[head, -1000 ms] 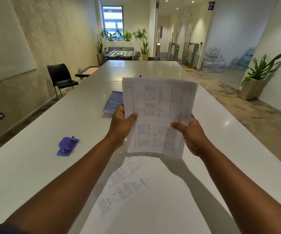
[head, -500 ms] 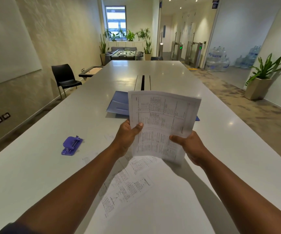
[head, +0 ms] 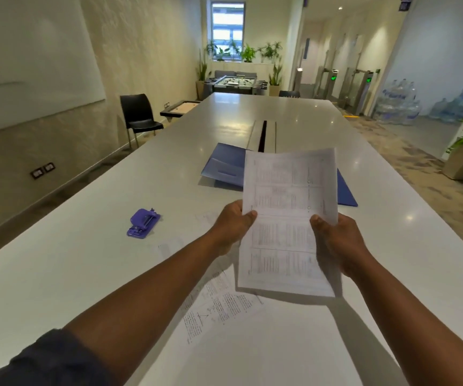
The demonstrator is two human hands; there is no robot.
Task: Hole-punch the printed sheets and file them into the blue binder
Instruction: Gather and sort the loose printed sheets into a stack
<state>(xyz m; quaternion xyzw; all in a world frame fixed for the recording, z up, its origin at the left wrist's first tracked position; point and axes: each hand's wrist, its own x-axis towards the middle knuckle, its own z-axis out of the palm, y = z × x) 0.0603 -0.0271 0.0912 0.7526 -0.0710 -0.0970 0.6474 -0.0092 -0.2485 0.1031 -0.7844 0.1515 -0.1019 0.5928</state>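
Both hands — left (head: 231, 224), right (head: 336, 240) — are gripping the sheets (head: 287, 218), lowering them since a second ago toward the binder (head: 224, 165) — filing looks close.

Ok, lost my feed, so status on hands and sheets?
Left hand, right hand both gripping printed sheets, lifted off table. Blue binder open ahead. Hole punch left, untouched.

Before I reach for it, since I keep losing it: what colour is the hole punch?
Purple; the hole punch shows clearly in the head view, left of the hands.
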